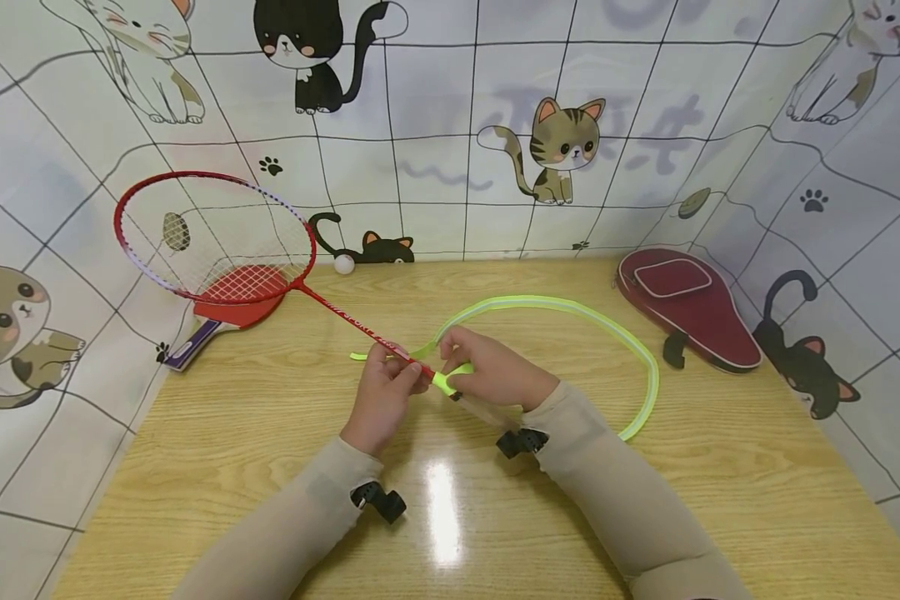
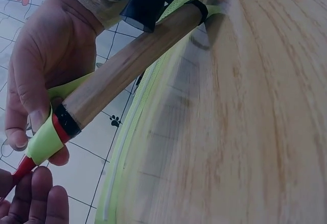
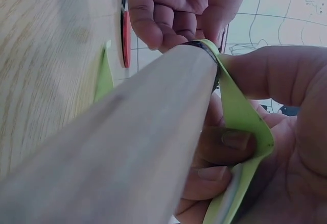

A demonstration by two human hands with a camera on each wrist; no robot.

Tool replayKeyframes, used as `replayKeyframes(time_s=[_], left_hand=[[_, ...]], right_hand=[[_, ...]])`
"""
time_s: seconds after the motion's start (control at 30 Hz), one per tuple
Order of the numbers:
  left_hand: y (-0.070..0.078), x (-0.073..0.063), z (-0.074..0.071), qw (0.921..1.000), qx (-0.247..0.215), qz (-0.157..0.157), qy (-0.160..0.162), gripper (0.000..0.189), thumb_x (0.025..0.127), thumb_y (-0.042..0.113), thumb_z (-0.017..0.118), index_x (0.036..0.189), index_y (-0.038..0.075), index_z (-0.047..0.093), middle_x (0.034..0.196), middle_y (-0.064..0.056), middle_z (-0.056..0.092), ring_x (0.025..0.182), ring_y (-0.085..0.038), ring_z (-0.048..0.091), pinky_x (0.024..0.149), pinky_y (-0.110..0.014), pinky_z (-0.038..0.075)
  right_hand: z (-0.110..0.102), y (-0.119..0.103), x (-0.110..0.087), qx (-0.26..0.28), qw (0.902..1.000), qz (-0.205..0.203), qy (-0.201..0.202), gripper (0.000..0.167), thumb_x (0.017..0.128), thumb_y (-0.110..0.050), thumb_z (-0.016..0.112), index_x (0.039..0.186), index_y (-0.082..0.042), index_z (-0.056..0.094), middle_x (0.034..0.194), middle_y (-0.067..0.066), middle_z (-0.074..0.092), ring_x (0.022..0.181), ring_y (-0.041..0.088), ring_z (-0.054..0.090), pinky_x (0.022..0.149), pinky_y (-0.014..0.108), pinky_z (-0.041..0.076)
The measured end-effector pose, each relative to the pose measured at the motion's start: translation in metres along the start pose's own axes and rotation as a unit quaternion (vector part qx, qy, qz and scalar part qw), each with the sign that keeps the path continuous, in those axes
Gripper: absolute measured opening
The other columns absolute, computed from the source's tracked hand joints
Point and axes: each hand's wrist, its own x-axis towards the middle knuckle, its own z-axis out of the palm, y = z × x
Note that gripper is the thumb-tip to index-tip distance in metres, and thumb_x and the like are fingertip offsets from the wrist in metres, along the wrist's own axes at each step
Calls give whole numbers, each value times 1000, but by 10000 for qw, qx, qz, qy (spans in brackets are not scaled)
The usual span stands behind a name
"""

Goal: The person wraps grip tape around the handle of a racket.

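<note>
A red badminton racket (image 1: 345, 315) slants across the table, its strung head at the upper left and its handle toward me. My left hand (image 1: 381, 396) pinches the red shaft just above the handle. The handle (image 2: 127, 63) is bare wood with a black band near each end. Yellow-green grip tape (image 2: 47, 141) goes round the cone where the shaft joins the handle. With thumb and fingers, my right hand (image 1: 498, 371) holds the tape beside that cone. The long length of tape (image 1: 651, 371) loops over the table to the right, partly hidden by my right forearm.
A red table tennis bat (image 1: 262, 315) lies beneath the racket head at the left. Near the back edge sits a white ball (image 1: 344, 264). A dark red bat case (image 1: 686, 312) lies at the back right. Cat-patterned sheeting (image 1: 435, 100) surrounds the wooden table (image 1: 570, 525).
</note>
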Motion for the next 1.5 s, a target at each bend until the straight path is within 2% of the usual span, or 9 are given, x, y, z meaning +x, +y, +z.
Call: replayKeyframes(time_s=[0.1, 0.4, 0.67, 0.73, 0.93, 1.13, 1.27, 1.37, 1.5], left_hand=[[1, 0, 1, 10000, 51, 61, 13, 18, 105, -6, 51, 115, 4, 40, 102, -18, 69, 84, -15, 68, 83, -28, 58], [2, -1, 2, 9996, 100, 251, 100, 19, 103, -8, 51, 111, 5, 40, 99, -17, 67, 85, -14, 69, 83, -27, 58], [3, -1, 0, 9990, 135, 427, 21, 18, 103, -10, 51, 112, 4, 41, 108, -36, 66, 83, -13, 68, 83, -26, 56], [2, -1, -1, 9989, 157, 439, -9, 18, 104, -9, 51, 113, 4, 41, 109, -36, 67, 83, -13, 68, 83, -26, 56], [2, 0, -2, 9990, 303, 289, -162, 20, 107, -3, 51, 120, 5, 38, 102, -26, 73, 81, -18, 73, 82, -31, 60], [2, 0, -3, 9980, 551, -88, -299, 51, 102, 8, 66, 137, 11, 30, 93, -19, 75, 83, -34, 77, 80, -36, 62], [2, -1, -2, 9975, 631, -246, -190, 63, 98, 7, 72, 142, 13, 27, 89, -15, 73, 81, -30, 76, 78, -34, 61], [3, -2, -1, 9978, 607, -265, -74, 65, 96, 5, 72, 142, 14, 27, 89, -14, 71, 78, -22, 74, 77, -32, 60], [5, -2, 0, 9980, 584, -257, -41, 66, 96, 3, 71, 143, 10, 26, 90, -15, 70, 80, -20, 74, 79, -32, 60]], right_hand=[[0, 2, 0, -35, 10000, -8, -16, 23, 94, 5, 60, 108, -8, 48, 137, 21, 59, 114, 23, 71, 91, 39, 54], [0, 1, -1, -72, 9999, -124, 7, 23, 94, 5, 62, 106, -9, 48, 127, 14, 60, 113, 23, 71, 94, 41, 54], [-1, -4, -1, -167, 9998, -139, 46, 23, 94, 3, 64, 104, -9, 48, 128, 20, 62, 113, 24, 70, 92, 41, 53], [-1, -4, -1, -187, 9997, -122, 61, 22, 94, 2, 64, 104, -9, 47, 128, 20, 62, 113, 24, 70, 93, 41, 53], [-1, -3, -1, -172, 9997, 15, 168, 24, 95, 2, 66, 103, -9, 47, 129, 21, 64, 113, 24, 70, 94, 43, 52], [2, -3, -1, -275, 9994, -69, 187, 24, 95, 1, 68, 103, -11, 48, 123, 15, 67, 115, 24, 69, 98, 48, 52], [4, -6, -1, -553, 9981, -185, 186, 24, 95, -2, 70, 101, -13, 49, 113, 5, 70, 116, 25, 68, 100, 51, 53], [5, -9, -3, -707, 9971, -201, 180, 24, 95, -5, 71, 101, -13, 50, 112, 1, 69, 116, 25, 67, 100, 53, 53], [4, -11, -5, -781, 9967, -129, 188, 24, 96, -8, 73, 101, -15, 51, 113, -1, 70, 116, 24, 67, 100, 53, 54]])
